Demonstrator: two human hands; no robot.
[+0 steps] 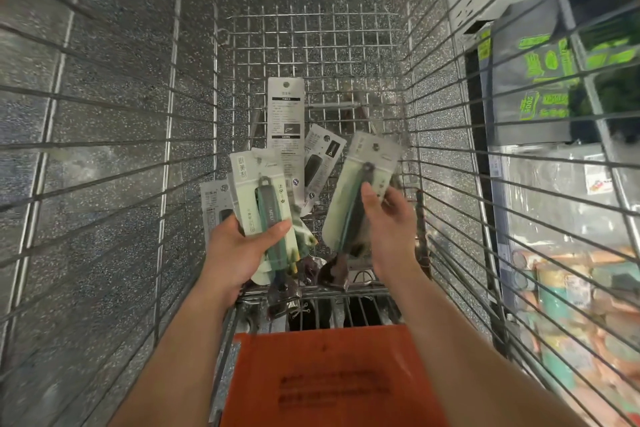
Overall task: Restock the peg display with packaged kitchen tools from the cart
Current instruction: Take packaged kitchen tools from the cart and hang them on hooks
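Observation:
I look down into a wire shopping cart (311, 28). My left hand (239, 250) grips a stack of pale green carded kitchen tools (256, 191) with dark green handles, thumb across the front one. My right hand (388, 218) holds one more pale green carded tool (360, 191), tilted, thumb on its dark handle. Both hands are inside the cart, over its near end. Several more packages lie on the cart floor: a long white card (285, 114) face down and a smaller card with a black tool (320, 163). The peg display is out of view.
An orange child-seat flap (329, 378) sits at the cart's near end. Shelves with packaged goods (561, 87) stand to the right, seen through the cart's wire side. Speckled grey floor tiles (104, 114) show to the left and ahead.

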